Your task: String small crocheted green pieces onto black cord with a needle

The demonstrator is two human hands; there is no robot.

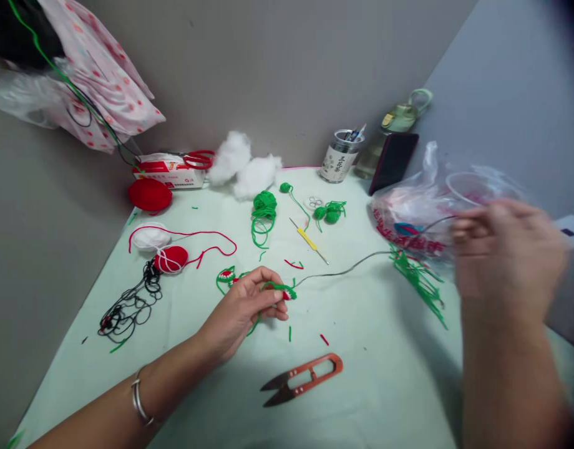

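Between the thumb and fingers of my left hand [256, 296] is a small crocheted piece [287, 293] in green, white and red. Dark yarn [345, 270] runs from it to the right, up to my raised right hand [506, 249], which is blurred but closed on the strand. Whether a needle is also in those fingers I cannot tell. Another small crocheted piece [226, 274] of the same colours lies just behind my left hand. Thread snips [310, 377] with an orange handle lie in front, and a yellow crochet hook [308, 242] lies farther back.
Green yarn [264, 209], green crocheted balls [331, 216], white stuffing [244, 168] and a pen tin [339, 157] stand toward the back. Red yarn [172, 259] and tangled black yarn [132, 305] are at left. A plastic bag [408, 212], phone [394, 163] and green scraps [418, 280] are at right.
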